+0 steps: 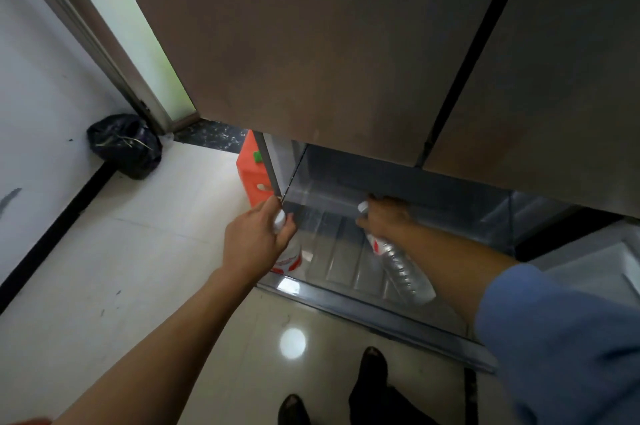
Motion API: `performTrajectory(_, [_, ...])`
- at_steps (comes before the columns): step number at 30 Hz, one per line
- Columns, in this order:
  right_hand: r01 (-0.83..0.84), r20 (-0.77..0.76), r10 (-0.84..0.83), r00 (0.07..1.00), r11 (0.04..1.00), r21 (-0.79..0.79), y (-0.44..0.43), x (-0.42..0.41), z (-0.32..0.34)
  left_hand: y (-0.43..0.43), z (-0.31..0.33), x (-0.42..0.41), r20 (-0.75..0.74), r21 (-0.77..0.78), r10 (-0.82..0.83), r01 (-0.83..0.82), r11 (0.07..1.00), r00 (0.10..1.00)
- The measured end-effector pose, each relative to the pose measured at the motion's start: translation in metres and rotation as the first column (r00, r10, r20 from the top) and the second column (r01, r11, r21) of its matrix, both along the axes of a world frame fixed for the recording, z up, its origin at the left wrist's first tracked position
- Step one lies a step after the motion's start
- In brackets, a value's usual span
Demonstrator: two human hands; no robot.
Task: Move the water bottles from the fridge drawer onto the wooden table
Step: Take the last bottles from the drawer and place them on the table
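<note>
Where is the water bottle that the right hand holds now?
In the head view, the water bottle is in the open fridge drawer, tilted, its neck in the right hand, right of the second bottle held by the left hand.

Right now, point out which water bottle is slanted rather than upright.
The right bottle, gripped by the right hand: its ribbed clear body slants toward the drawer front. The left bottle, in the left hand, stands about upright.
</note>
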State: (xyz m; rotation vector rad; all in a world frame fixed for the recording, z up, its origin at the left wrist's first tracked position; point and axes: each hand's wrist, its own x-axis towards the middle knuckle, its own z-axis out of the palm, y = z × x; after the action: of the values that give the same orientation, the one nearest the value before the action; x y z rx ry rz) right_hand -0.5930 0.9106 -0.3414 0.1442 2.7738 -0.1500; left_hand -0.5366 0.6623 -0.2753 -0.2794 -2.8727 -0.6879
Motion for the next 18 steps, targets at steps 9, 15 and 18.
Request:
performTrajectory(9, [-0.255,0.221,0.241,0.945,0.966,0.035,-0.001,0.02,0.01,0.009,0.004,0.002,-0.016,-0.02,0.069,-0.069,0.997,0.997])
performTrajectory(15, [-0.332,0.108,0.329,0.938,0.943,0.014,0.021,0.062,0.037,0.013,0.008,0.003,-0.007,-0.107,-0.024,0.023,0.994,1.0])
performTrajectory(18, [-0.332,0.035,0.331,0.943,0.943,0.029,0.027,0.083,0.065,0.012,0.015,0.006,-0.009,-0.192,-0.094,0.091,0.977,0.996])
